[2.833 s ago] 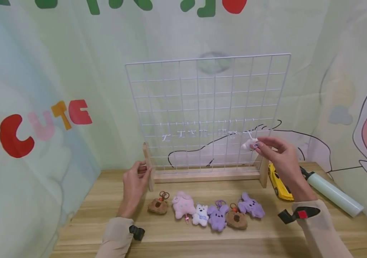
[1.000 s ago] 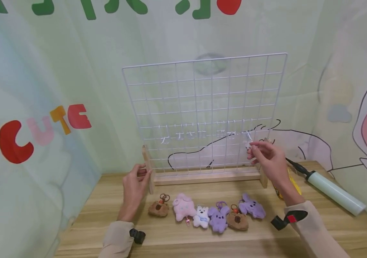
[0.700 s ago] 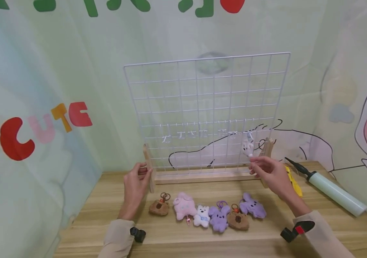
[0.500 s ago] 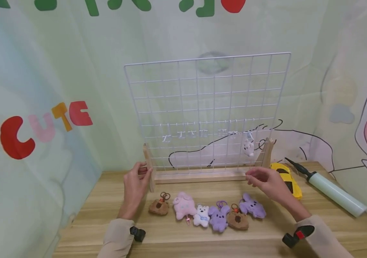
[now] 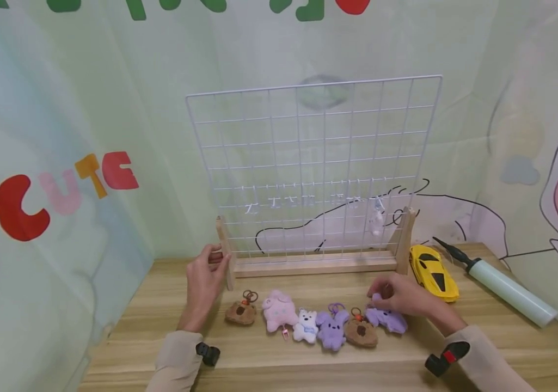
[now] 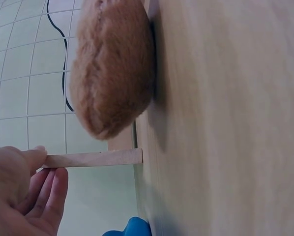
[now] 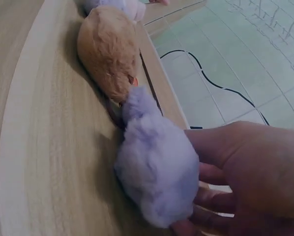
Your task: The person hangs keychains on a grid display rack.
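Observation:
My left hand (image 5: 203, 277) pinches the left wooden upright (image 5: 225, 253) of a white wire grid rack (image 5: 325, 147); the left wrist view shows thumb and fingers on either side of this wooden upright (image 6: 93, 159). At the right end of the front row, my right hand (image 5: 398, 294) has its curled fingers at the upper end of a purple plush keychain (image 5: 390, 320). Seen from the right wrist, the fingers pass partly behind the purple plush (image 7: 159, 167), hiding their tips. A small white plush keychain (image 5: 376, 223) hangs from a hook at the grid's right.
Along the row lie brown plush keychains (image 5: 240, 313), a pink one (image 5: 279, 311), a white bear (image 5: 305, 325) and another purple one (image 5: 332, 329). Several clear hooks (image 5: 308, 200) line the grid. A yellow toy car (image 5: 434, 272) and a hand pump (image 5: 509, 291) lie right.
My right hand has let go of the white plush, which now hangs on the hook, and has come down to the right-hand purple plush, shifting it slightly. My left hand stays on the upright.

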The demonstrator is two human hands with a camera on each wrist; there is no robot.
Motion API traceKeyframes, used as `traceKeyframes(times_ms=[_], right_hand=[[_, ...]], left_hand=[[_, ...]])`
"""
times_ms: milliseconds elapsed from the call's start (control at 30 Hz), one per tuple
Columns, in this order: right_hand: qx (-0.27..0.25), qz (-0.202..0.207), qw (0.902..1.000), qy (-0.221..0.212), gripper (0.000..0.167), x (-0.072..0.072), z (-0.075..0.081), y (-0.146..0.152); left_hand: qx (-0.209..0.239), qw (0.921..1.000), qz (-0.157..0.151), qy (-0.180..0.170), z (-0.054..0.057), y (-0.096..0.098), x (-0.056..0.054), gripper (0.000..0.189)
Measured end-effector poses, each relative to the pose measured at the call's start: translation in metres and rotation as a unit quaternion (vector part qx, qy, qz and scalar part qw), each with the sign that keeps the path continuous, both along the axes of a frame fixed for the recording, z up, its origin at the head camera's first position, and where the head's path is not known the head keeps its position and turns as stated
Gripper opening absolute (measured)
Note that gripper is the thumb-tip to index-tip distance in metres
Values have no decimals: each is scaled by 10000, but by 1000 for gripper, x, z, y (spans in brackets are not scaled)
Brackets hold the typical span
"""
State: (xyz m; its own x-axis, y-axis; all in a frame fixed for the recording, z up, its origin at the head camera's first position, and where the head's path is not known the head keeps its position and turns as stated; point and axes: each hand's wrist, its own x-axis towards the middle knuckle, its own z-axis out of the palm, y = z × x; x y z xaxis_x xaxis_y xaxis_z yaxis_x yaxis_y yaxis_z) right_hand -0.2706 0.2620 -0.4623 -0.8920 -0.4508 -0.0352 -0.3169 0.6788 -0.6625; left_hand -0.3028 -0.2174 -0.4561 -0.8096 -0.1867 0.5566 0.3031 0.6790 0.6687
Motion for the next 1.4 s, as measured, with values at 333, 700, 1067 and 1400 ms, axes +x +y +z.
traceKeyframes(times_ms=[333,700,1067,1400], right_hand=[[579,-342,9977,31,10,10,7,-6],[1237,-322,9915,224,2,11,9,-5],[870,-223,9929,784,8,8,4,2],[404,-425,9935,979,4,-1,4,3]], left_hand=[[10,10000,-21,70,-1,0,0,26],[-9,10000,-62,-78,0,0,0,28],[-4,10000,-50,-80,0,-1,2,27],[-15,10000,-32,-27,0,-1,1,26]])
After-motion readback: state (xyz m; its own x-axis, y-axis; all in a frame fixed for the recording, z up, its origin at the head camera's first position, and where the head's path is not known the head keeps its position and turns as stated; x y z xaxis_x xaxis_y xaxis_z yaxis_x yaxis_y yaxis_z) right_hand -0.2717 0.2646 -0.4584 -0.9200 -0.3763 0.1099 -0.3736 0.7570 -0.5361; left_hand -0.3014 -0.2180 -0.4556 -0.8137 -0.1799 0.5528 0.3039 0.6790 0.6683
